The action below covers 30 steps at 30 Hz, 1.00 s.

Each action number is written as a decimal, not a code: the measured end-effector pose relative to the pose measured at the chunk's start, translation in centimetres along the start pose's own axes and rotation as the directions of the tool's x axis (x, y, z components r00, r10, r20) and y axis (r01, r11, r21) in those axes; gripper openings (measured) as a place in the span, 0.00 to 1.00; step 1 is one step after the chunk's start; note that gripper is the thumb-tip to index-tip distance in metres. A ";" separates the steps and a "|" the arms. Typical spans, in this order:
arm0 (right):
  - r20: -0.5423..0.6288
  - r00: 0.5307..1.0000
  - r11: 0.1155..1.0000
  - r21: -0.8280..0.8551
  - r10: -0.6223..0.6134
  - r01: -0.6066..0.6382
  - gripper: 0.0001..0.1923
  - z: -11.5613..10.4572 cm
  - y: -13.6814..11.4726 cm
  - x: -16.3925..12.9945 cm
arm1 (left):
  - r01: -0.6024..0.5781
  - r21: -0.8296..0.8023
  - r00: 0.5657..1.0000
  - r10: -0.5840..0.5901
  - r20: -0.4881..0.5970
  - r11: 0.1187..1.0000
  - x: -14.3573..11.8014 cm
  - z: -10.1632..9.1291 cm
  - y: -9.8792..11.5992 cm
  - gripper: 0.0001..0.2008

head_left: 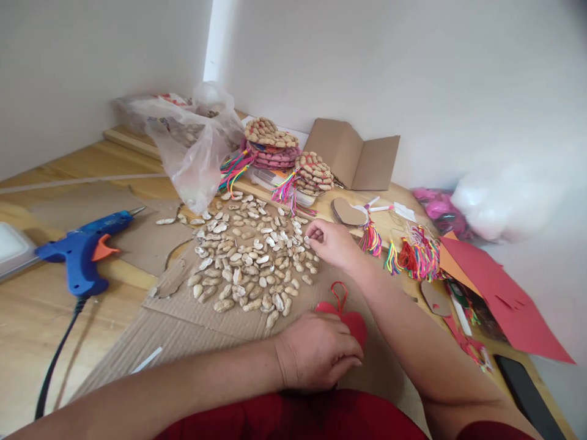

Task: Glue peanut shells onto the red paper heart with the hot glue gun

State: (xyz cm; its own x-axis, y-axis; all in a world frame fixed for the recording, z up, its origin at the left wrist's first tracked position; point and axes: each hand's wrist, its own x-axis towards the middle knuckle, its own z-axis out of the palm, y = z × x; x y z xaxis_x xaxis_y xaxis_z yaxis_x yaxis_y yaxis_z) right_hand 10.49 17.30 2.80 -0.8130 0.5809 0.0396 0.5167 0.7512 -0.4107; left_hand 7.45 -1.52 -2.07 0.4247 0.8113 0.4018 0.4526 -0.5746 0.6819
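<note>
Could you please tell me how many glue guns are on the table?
1: the blue glue gun lies at the left of the table, far from both hands; others may be hidden.

left hand (316,354): on heart cutout (351,322)
right hand (331,243): at peanut shells (247,256), behind left hand
glue gun (82,247): far left of both hands

The left hand (316,357) rests on a red heart (351,322) with a loop at its top, fingers curled over its lower edge. The right hand (331,241) reaches to the right edge of a spread of peanut shells (247,256) on cardboard (183,318), fingertips pinching one shell. A blue glue gun (82,247) lies well to the left (its cord trails toward the viewer). Shell-covered hearts (287,156) with bright tassels stand behind the shells, beside a plastic bag (192,143).
</note>
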 end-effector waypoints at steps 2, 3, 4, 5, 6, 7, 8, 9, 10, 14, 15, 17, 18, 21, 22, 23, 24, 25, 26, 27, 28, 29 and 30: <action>-0.034 0.999 1.000 0.001 0.025 -0.025 0.05 -0.2 0.6 0.2 | 0.007 -0.002 1.000 -0.007 0.006 1.000 0.0 0.0 0.0 0.10; -0.054 0.998 0.999 -0.005 0.035 -0.035 0.05 -0.3 0.9 0.4 | 0.010 -0.001 1.000 -0.010 0.008 1.000 0.0 0.0 0.0 0.10; -0.073 0.997 0.999 -0.014 0.040 -0.041 0.05 -0.4 1.2 0.5 | 0.011 0.001 1.000 -0.011 0.008 1.000 0.0 0.0 0.0 0.10; -0.086 0.996 0.999 -0.024 0.039 -0.041 0.05 -0.5 1.5 0.6 | 0.012 0.003 1.000 -0.012 0.006 1.000 0.0 0.0 0.0 0.10; -0.089 0.996 0.999 -0.034 0.031 -0.034 0.06 -0.6 1.7 0.6 | 0.012 0.004 1.000 -0.012 0.003 1.000 0.0 -0.1 0.0 0.10; -0.085 0.996 0.999 -0.042 0.017 -0.020 0.07 -0.6 1.8 0.5 | 0.013 0.004 1.000 -0.013 0.001 1.000 0.0 -0.1 0.0 0.10; -0.074 0.997 0.999 -0.047 -0.003 -0.001 0.07 -0.6 1.8 0.4 | 0.015 0.003 1.000 -0.015 0.000 1.000 0.0 -0.1 0.0 0.10; -0.060 0.998 0.999 -0.050 -0.023 0.020 0.08 -0.6 1.8 0.3 | 0.017 -0.001 1.000 -0.017 0.001 1.000 0.0 -0.1 0.0 0.10; -0.048 0.998 0.998 -0.054 -0.043 0.041 0.08 -0.6 1.8 0.2 | 0.020 -0.005 1.000 -0.020 0.003 1.000 0.0 -0.1 0.0 0.10; -0.056 0.995 0.991 -0.109 -0.086 0.080 0.11 -0.5 1.9 -0.1 | 0.034 -0.019 0.999 -0.033 0.009 0.999 0.0 -0.2 0.1 0.10; -0.072 0.993 0.987 -0.138 -0.089 0.078 0.11 -0.5 2.0 0.0 | 0.036 -0.020 0.999 -0.036 0.009 0.999 -0.1 -0.2 0.1 0.11; -0.098 0.990 0.976 -0.206 -0.099 0.077 0.12 -0.5 2.2 0.1 | 0.040 -0.015 0.999 -0.039 0.010 0.999 -0.1 -0.2 0.1 0.11; -0.099 0.989 0.967 -0.239 -0.110 0.084 0.13 -0.5 2.3 0.1 | 0.040 -0.013 0.999 -0.040 0.009 0.999 -0.1 -0.2 0.1 0.11; -0.052 0.986 0.941 -0.311 -0.159 0.136 0.13 -0.3 2.2 -0.1 | 0.040 -0.016 0.999 -0.040 0.001 0.999 -0.1 -0.2 0.1 0.10; -0.031 0.984 0.931 -0.329 -0.178 0.158 0.12 -0.3 2.1 -0.3 | 0.039 -0.020 0.999 -0.039 0.000 0.999 -0.1 -0.2 0.1 0.10; -0.010 0.980 0.921 -0.343 -0.200 0.185 0.13 -0.2 2.1 -0.5 | 0.038 -0.024 0.999 -0.038 -0.001 0.999 -0.1 -0.2 0.1 0.10; 0.004 0.975 0.912 -0.353 -0.223 0.210 0.13 -0.2 2.0 -0.7 | 0.039 -0.027 0.999 -0.039 0.000 0.999 -0.1 -0.2 0.1 0.10; 0.011 0.970 0.905 -0.356 -0.245 0.233 0.13 -0.1 2.0 -0.8 | 0.041 -0.029 0.999 -0.041 0.002 0.999 -0.1 -0.2 0.1 0.10; 0.012 0.965 0.904 -0.346 -0.262 0.250 0.13 -0.1 2.1 -0.9 | 0.043 -0.029 0.999 -0.043 0.004 0.999 -0.1 -0.2 0.1 0.10; 0.003 0.962 0.909 -0.326 -0.273 0.259 0.12 -0.2 2.3 -1.0 | 0.045 -0.029 0.999 -0.045 0.004 0.999 -0.1 -0.2 0.1 0.10; -0.012 0.962 0.918 -0.303 -0.274 0.258 0.12 -0.3 2.5 -1.0 | 0.048 -0.027 0.999 -0.048 0.004 0.998 -0.1 -0.2 0.1 0.10; -0.031 0.963 0.928 -0.277 -0.266 0.247 0.12 -0.5 2.7 -1.0 | 0.050 -0.025 0.999 -0.050 0.003 0.998 -0.1 -0.2 0.1 0.10; -0.055 0.966 0.938 -0.258 -0.253 0.230 0.11 -0.8 2.9 -0.9 | 0.051 -0.023 0.999 -0.051 0.002 0.998 -0.1 -0.3 0.2 0.10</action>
State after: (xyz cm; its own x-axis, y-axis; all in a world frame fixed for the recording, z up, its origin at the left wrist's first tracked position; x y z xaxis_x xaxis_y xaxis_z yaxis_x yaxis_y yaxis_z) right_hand 12.97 19.18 2.26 -0.9010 0.3888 0.1925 0.3667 0.9196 -0.1410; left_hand 7.29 -1.64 -1.83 0.4027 0.8391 0.3657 0.4551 -0.5302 0.7154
